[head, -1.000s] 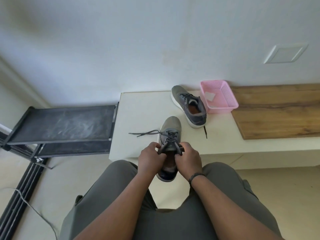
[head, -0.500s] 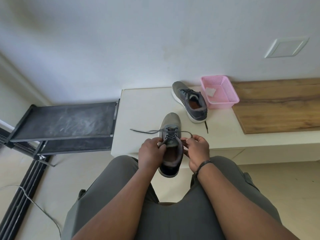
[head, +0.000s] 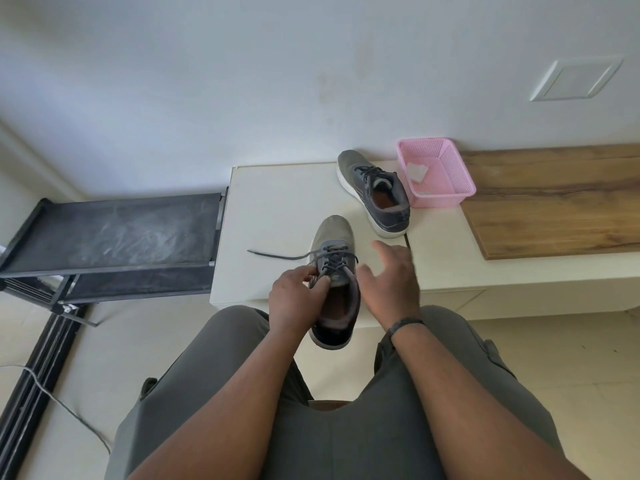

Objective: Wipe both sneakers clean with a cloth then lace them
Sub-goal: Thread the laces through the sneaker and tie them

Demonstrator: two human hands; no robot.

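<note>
A grey sneaker (head: 332,233) lies on the white table (head: 277,202), toe away from me, heel hanging over the front edge. My left hand (head: 294,299) grips its left side by the eyelets, thumb and fingers pinching at the dark lace. One lace end (head: 273,254) trails left across the table. My right hand (head: 391,278) hovers just right of the shoe, fingers spread and holding nothing. The second grey sneaker (head: 374,192) stands farther back, laced, beside a pink basket (head: 453,168) holding a white cloth (head: 417,171).
A wooden board (head: 554,202) covers the table's right part. A black metal rack (head: 114,237) adjoins the table on the left. A wall plate (head: 575,79) sits on the wall above. My grey-trousered legs fill the foreground.
My right hand has let go of the lace and moved out to the right, fingers opening. My left hand stays on the shoe. The view has shifted slightly.
</note>
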